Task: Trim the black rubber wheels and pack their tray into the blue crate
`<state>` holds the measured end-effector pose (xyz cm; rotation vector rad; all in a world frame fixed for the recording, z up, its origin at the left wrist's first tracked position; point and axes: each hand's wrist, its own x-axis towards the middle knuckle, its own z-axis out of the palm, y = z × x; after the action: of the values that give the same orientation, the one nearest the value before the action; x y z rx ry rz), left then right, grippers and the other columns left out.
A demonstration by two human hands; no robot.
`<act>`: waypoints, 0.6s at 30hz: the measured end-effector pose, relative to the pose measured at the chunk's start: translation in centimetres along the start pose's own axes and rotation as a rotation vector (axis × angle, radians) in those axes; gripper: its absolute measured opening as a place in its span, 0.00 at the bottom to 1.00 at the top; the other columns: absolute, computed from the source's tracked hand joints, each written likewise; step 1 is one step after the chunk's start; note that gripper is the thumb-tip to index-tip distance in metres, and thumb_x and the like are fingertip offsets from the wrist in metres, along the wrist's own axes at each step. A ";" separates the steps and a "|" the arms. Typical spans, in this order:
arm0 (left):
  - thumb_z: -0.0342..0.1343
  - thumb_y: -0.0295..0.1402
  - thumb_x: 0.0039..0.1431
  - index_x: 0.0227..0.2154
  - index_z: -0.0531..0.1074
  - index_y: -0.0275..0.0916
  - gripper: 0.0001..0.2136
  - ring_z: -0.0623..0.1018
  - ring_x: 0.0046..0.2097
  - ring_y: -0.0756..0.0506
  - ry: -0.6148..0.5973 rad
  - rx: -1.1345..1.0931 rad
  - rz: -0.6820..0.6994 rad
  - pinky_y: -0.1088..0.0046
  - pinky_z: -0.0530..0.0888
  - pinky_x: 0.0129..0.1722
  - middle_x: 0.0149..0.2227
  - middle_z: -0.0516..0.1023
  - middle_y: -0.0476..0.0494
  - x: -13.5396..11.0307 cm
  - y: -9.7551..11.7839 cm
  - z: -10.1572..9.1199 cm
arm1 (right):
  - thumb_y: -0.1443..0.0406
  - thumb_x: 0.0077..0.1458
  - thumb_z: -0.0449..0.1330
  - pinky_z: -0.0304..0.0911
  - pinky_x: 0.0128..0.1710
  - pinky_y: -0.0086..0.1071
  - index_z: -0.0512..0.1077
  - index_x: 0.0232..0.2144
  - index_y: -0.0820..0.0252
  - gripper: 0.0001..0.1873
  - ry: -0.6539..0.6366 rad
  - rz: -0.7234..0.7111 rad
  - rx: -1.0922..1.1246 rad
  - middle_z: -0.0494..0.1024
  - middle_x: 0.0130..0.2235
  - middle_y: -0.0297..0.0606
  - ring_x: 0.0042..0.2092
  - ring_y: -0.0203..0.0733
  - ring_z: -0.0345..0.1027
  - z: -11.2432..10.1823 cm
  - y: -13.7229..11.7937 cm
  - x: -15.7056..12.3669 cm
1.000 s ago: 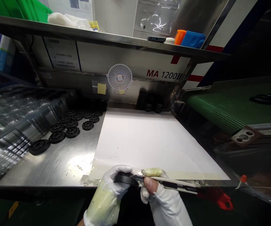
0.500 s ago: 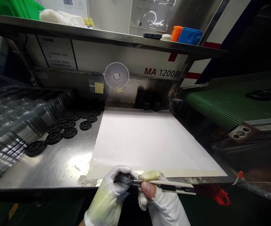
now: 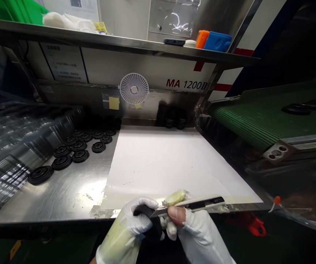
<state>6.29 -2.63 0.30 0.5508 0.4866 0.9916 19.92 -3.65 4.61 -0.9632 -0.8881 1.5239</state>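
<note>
Along the near edge of the stainless steel counter (image 3: 64, 198), the left hand (image 3: 130, 223), in a stained white glove, has a closed grip on a black rubber disc (image 3: 148, 216), which the fingers mostly hide. The right hand (image 3: 201, 234) has its grip closed around a snap-off utility knife (image 3: 201, 204), with the blade (image 3: 158, 212) reaching to the disc's rim. A yellowish lump of gummy residue (image 3: 174, 198) sits just above the right thumb (image 3: 175, 215), whose tip looks bare. That bare thumb is the likeliest casualty: the blade lies close to it, and if the edge skids off the rubber, it could nick the skin. Residue smeared on the left glove could also let the disc twist mid-stroke, and loose bits could drop onto the white sheet (image 3: 171, 161) just beyond the hands. Compared with the earlier frame, the knife's rear end has tilted up over the sheet's edge instead of lying nearly level, and the disc sits deeper in the left hand.
</note>
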 end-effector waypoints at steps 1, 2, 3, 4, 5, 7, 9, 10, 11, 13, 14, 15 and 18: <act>0.59 0.28 0.47 0.33 0.72 0.34 0.08 0.75 0.30 0.43 -0.014 -0.010 0.007 0.68 0.67 0.32 0.26 0.76 0.39 -0.1 0.0 0.1 | 0.58 0.46 0.64 0.58 0.24 0.29 0.68 0.14 0.63 0.17 -0.023 0.016 -0.020 0.67 0.18 0.36 0.23 0.35 0.61 0.0 -0.1 0.0; 0.60 0.28 0.46 0.33 0.72 0.34 0.09 0.75 0.30 0.43 -0.022 -0.021 0.011 0.68 0.67 0.32 0.26 0.76 0.39 -0.1 0.0 0.1 | 0.58 0.46 0.64 0.57 0.25 0.29 0.68 0.14 0.63 0.17 -0.039 0.033 -0.033 0.68 0.18 0.36 0.23 0.35 0.61 0.0 -0.2 0.1; 0.61 0.28 0.46 0.32 0.72 0.34 0.09 0.75 0.30 0.43 -0.026 -0.028 0.008 0.68 0.68 0.32 0.27 0.77 0.39 -0.1 0.0 0.2 | 0.58 0.45 0.64 0.57 0.25 0.30 0.68 0.14 0.63 0.17 -0.045 0.044 -0.036 0.68 0.18 0.36 0.23 0.35 0.60 0.1 -0.2 0.1; 0.61 0.28 0.45 0.32 0.73 0.34 0.09 0.75 0.30 0.43 -0.026 -0.029 0.001 0.67 0.68 0.32 0.27 0.77 0.39 -0.1 0.0 0.2 | 0.59 0.45 0.64 0.56 0.24 0.30 0.68 0.15 0.63 0.16 -0.048 0.052 -0.031 0.67 0.18 0.35 0.22 0.35 0.60 0.1 -0.2 0.2; 0.62 0.28 0.44 0.32 0.73 0.34 0.09 0.75 0.30 0.43 -0.025 -0.028 -0.006 0.67 0.68 0.32 0.27 0.77 0.39 -0.1 0.0 0.1 | 0.59 0.45 0.64 0.55 0.24 0.29 0.68 0.15 0.63 0.15 -0.046 0.058 -0.017 0.67 0.18 0.35 0.22 0.35 0.59 0.2 -0.2 0.2; 0.62 0.28 0.45 0.31 0.73 0.34 0.08 0.75 0.29 0.43 -0.029 -0.019 -0.008 0.68 0.68 0.31 0.27 0.77 0.39 0.0 0.0 0.0 | 0.60 0.44 0.64 0.55 0.24 0.29 0.69 0.18 0.63 0.13 -0.034 0.072 0.012 0.67 0.20 0.35 0.23 0.35 0.60 0.3 -0.2 0.2; 0.61 0.29 0.46 0.32 0.73 0.34 0.08 0.75 0.29 0.43 -0.047 -0.008 -0.007 0.68 0.68 0.31 0.27 0.77 0.39 0.1 -0.1 -0.2 | 0.60 0.45 0.63 0.57 0.26 0.30 0.69 0.18 0.63 0.12 -0.034 0.068 0.013 0.69 0.21 0.35 0.25 0.36 0.61 0.2 -0.3 0.2; 0.61 0.29 0.46 0.32 0.74 0.34 0.08 0.75 0.30 0.43 -0.052 -0.004 -0.009 0.68 0.68 0.31 0.27 0.77 0.39 0.2 -0.1 -0.3 | 0.60 0.45 0.63 0.58 0.27 0.30 0.69 0.18 0.63 0.13 -0.046 0.062 -0.001 0.69 0.22 0.36 0.26 0.36 0.62 0.2 -0.3 0.1; 0.61 0.29 0.46 0.32 0.74 0.34 0.09 0.76 0.31 0.43 -0.044 0.002 -0.016 0.68 0.68 0.32 0.29 0.77 0.39 0.2 -0.2 -0.4 | 0.60 0.46 0.63 0.58 0.27 0.30 0.69 0.18 0.63 0.13 -0.061 0.054 -0.023 0.69 0.22 0.36 0.25 0.36 0.62 0.0 -0.3 0.1; 0.62 0.28 0.44 0.32 0.74 0.34 0.09 0.76 0.32 0.44 -0.002 0.016 -0.034 0.70 0.69 0.32 0.31 0.78 0.39 0.2 -0.2 -0.6 | 0.59 0.45 0.63 0.56 0.24 0.29 0.70 0.19 0.64 0.14 -0.092 0.063 -0.080 0.69 0.20 0.35 0.23 0.34 0.60 -0.4 -0.3 -0.1; 0.62 0.28 0.44 0.32 0.74 0.34 0.10 0.76 0.32 0.44 0.034 0.021 -0.031 0.71 0.68 0.31 0.31 0.78 0.40 0.1 -0.2 -0.6 | 0.58 0.44 0.64 0.54 0.23 0.28 0.71 0.20 0.65 0.14 -0.111 0.090 -0.109 0.68 0.19 0.35 0.22 0.33 0.59 -0.8 -0.3 -0.2; 0.62 0.28 0.44 0.32 0.73 0.35 0.10 0.75 0.30 0.45 0.063 0.022 -0.026 0.72 0.68 0.31 0.29 0.77 0.41 0.1 -0.1 -0.6 | 0.58 0.43 0.65 0.53 0.22 0.28 0.71 0.21 0.65 0.14 -0.127 0.126 -0.136 0.68 0.18 0.34 0.21 0.33 0.58 -1.1 -0.4 -0.2; 0.62 0.29 0.45 0.33 0.72 0.36 0.10 0.74 0.27 0.47 0.072 0.014 -0.018 0.72 0.69 0.29 0.25 0.76 0.43 -0.2 0.1 -0.6 | 0.57 0.40 0.66 0.52 0.22 0.28 0.71 0.22 0.65 0.15 -0.138 0.180 -0.194 0.67 0.18 0.33 0.21 0.32 0.58 -2.6 -0.8 -0.5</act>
<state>5.81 -2.63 -0.09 0.5236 0.5618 0.9944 22.64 -3.96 4.38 -1.1125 -1.0870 1.6959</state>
